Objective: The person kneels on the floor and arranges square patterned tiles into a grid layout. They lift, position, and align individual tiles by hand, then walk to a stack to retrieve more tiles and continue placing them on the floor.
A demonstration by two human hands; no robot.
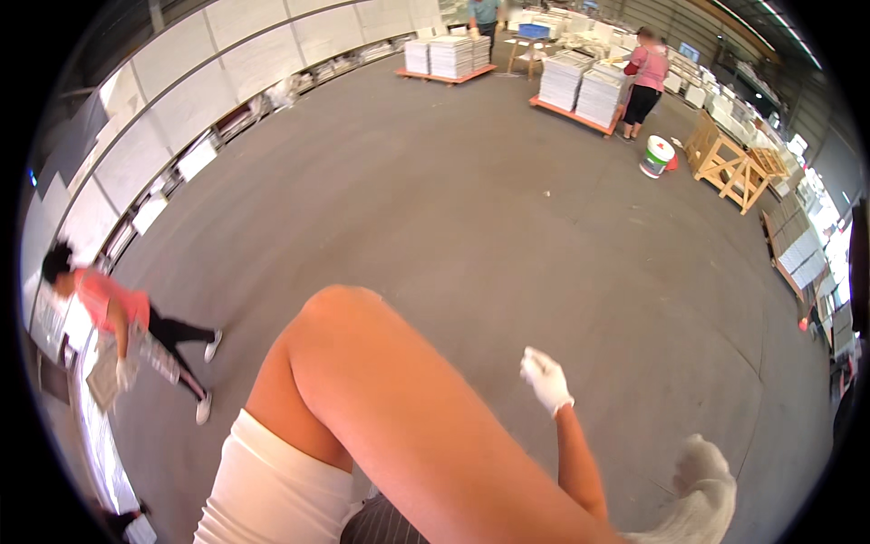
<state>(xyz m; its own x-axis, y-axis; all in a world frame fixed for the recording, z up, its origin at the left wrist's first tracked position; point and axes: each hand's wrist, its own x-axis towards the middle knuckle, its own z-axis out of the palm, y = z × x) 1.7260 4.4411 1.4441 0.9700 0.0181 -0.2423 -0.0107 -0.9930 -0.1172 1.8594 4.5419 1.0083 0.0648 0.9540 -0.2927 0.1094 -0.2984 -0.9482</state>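
Observation:
Bent across the front of the view, my bare left arm has its elbow at the centre and its forearm running to the lower right. There, close up, is my left hand [709, 490] in a pale knitted glove. Its fingers are blurred and partly cut off by the lower edge, so their pose is unclear. Past the forearm, my right hand [547, 383], in a white glove, hangs over the grey floor [435, 199]. Its fingers are curled in, and nothing shows in them. Neither hand is near any object.
At the left a person [118, 304] walks carrying a flat grey panel [107, 376]. White stacks [450, 56] and more stacks [580, 86] stand on orange pallets, a worker beside each. To the right are a white bucket [657, 154], a wooden crate [725, 168] and leaning panels [796, 240].

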